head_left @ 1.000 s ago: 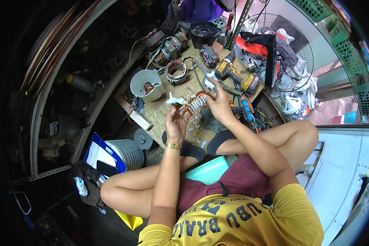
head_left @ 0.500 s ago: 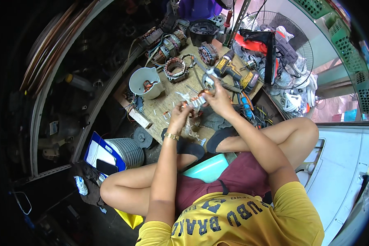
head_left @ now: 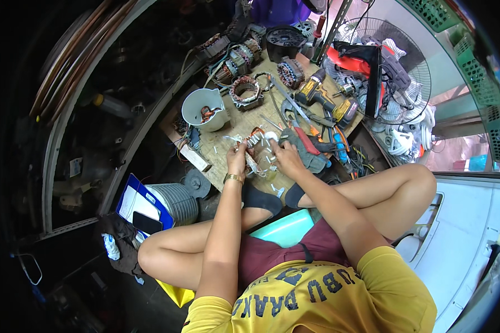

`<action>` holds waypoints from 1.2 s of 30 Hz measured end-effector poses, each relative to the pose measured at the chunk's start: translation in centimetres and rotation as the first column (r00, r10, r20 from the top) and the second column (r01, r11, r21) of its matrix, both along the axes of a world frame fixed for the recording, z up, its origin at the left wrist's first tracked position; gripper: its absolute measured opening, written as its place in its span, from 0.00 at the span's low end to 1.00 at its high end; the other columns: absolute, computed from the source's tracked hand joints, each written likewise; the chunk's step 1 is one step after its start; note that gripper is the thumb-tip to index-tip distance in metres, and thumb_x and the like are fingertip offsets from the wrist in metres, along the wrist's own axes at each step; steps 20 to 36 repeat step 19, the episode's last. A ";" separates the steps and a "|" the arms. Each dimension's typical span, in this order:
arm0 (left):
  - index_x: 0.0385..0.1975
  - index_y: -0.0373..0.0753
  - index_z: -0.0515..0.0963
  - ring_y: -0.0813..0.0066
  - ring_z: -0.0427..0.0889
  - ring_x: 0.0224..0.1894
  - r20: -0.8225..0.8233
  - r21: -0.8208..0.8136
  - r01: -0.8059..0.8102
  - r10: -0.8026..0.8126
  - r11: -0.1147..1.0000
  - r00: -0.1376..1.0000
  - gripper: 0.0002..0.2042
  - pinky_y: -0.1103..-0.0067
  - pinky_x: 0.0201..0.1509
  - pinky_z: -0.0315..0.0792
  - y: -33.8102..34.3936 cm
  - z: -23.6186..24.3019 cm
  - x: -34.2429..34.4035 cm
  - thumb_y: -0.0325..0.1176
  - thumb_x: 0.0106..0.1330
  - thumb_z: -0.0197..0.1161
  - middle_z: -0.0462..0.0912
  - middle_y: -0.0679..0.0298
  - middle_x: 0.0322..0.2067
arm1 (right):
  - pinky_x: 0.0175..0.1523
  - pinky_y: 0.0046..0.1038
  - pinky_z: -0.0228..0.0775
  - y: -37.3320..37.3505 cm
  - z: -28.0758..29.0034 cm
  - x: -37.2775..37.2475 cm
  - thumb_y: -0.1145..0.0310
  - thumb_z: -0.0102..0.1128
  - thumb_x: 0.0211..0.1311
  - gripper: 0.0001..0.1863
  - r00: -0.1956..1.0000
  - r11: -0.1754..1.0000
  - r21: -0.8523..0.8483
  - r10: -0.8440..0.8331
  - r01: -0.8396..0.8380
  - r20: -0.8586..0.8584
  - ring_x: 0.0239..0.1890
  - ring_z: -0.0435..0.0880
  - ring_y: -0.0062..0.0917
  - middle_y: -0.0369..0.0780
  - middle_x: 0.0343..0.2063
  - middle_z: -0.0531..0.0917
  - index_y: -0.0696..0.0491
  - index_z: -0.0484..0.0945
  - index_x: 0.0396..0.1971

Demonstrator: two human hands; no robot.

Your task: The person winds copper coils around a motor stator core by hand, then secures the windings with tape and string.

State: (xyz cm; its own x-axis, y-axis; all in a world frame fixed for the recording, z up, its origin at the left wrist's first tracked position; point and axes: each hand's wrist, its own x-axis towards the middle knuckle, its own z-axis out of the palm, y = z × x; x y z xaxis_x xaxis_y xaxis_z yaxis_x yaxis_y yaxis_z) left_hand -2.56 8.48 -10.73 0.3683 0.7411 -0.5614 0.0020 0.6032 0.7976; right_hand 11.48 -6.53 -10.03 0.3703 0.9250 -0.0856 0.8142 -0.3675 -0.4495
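Note:
My left hand [head_left: 237, 158] is closed on the near left side of a small motor winding [head_left: 255, 139], copper-coloured with a row of white insulating pieces along it. On the worktop just to its right, my right hand [head_left: 288, 159] has its fingers bent together among small loose white pieces [head_left: 270, 159]. Whether one of them is pinched there cannot be made out. Beyond those fingertips lies a white rounded piece [head_left: 270, 135]. A red-handled tool [head_left: 306, 142] rests on a dark grey cloth [head_left: 305, 158] beside my right hand.
A white pail [head_left: 197, 125] with copper wire inside stands on the wooden worktop [head_left: 222, 139]. Past it are a wound stator ring [head_left: 245, 91], more stators and a yellow-black cordless drill [head_left: 312, 90]. Several hand tools lie at the right edge, near a fan guard [head_left: 411, 61].
My right hand has come down and nearer from the winding to the worktop. The red-handled tool now shows beside it. My left hand keeps hold of the winding.

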 end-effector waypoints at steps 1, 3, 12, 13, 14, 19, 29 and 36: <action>0.36 0.31 0.77 0.75 0.80 0.21 0.002 0.015 0.006 -0.006 1.000 1.000 0.12 0.79 0.24 0.74 0.0 -0.3 0.1 0.36 0.68 0.67 0.83 0.60 0.24 | 0.53 0.43 0.67 0.1 0.0 0.0 0.74 0.67 0.51 0.43 1.000 1.000 -0.002 0.003 -0.003 0.000 0.48 0.75 0.45 0.51 0.46 0.81 0.49 0.63 0.71; 0.30 0.32 0.79 0.75 0.79 0.20 -0.034 0.048 0.001 0.001 0.999 0.999 0.12 0.77 0.23 0.73 -0.3 -0.8 0.0 0.36 0.68 0.66 0.82 0.61 0.22 | 0.54 0.40 0.65 0.3 0.2 0.0 0.73 0.62 0.54 0.39 0.975 0.979 0.059 0.186 -0.195 0.122 0.49 0.75 0.43 0.46 0.42 0.85 0.49 0.64 0.71; 0.44 0.33 0.75 0.73 0.82 0.26 -0.244 0.185 0.146 -0.099 0.972 0.965 0.19 0.77 0.30 0.78 2.3 -5.2 -1.8 0.44 0.67 0.69 0.84 0.61 0.33 | 0.51 0.40 0.69 1.2 2.2 -0.7 0.74 0.71 0.49 0.45 0.993 0.954 0.284 -0.073 0.097 -0.096 0.46 0.78 0.42 0.44 0.38 0.81 0.51 0.63 0.71; 0.48 0.33 0.73 0.73 0.82 0.29 -0.258 0.187 0.221 -0.169 0.957 0.951 0.22 0.76 0.31 0.79 1.7 -5.1 -0.9 0.44 0.66 0.70 0.84 0.61 0.35 | 0.51 0.40 0.69 0.7 2.2 0.1 0.74 0.71 0.49 0.45 0.993 0.955 0.276 -0.086 0.106 -0.084 0.46 0.78 0.42 0.44 0.38 0.81 0.51 0.63 0.71; 0.55 0.33 0.69 0.72 0.83 0.36 -0.194 0.118 0.208 -0.183 0.971 0.964 0.26 0.74 0.33 0.81 1.3 -4.9 -0.3 0.41 0.64 0.72 0.83 0.59 0.38 | 0.51 0.41 0.70 0.5 2.2 1.0 0.73 0.70 0.51 0.45 0.991 0.973 0.216 -0.048 0.075 -0.125 0.46 0.78 0.43 0.45 0.40 0.81 0.49 0.62 0.71; 0.70 0.32 0.52 0.59 0.82 0.49 -0.272 0.195 0.155 -0.099 0.968 0.957 0.41 0.65 0.45 0.83 -1.5 -2.1 1.7 0.31 0.62 0.71 0.76 0.51 0.55 | 0.56 0.47 0.71 -0.9 -0.6 1.5 0.71 0.71 0.52 0.49 0.988 0.986 -0.078 0.153 -0.151 0.024 0.50 0.78 0.47 0.50 0.45 0.79 0.42 0.57 0.75; 0.70 0.32 0.52 0.59 0.82 0.49 -0.272 0.195 0.155 -0.099 0.968 0.957 0.41 0.65 0.45 0.83 -1.5 -2.1 1.7 0.31 0.62 0.71 0.76 0.51 0.55 | 0.56 0.47 0.71 -0.9 -0.6 1.5 0.71 0.71 0.52 0.49 0.988 0.986 -0.078 0.153 -0.151 0.024 0.50 0.78 0.47 0.50 0.45 0.79 0.42 0.57 0.75; 0.70 0.32 0.52 0.59 0.82 0.49 -0.272 0.195 0.155 -0.099 0.968 0.957 0.41 0.65 0.45 0.83 -1.5 -2.1 1.7 0.31 0.62 0.71 0.76 0.51 0.55 | 0.56 0.47 0.71 -0.9 -0.6 1.5 0.71 0.71 0.52 0.49 0.988 0.986 -0.078 0.153 -0.151 0.024 0.50 0.78 0.47 0.50 0.45 0.79 0.42 0.57 0.75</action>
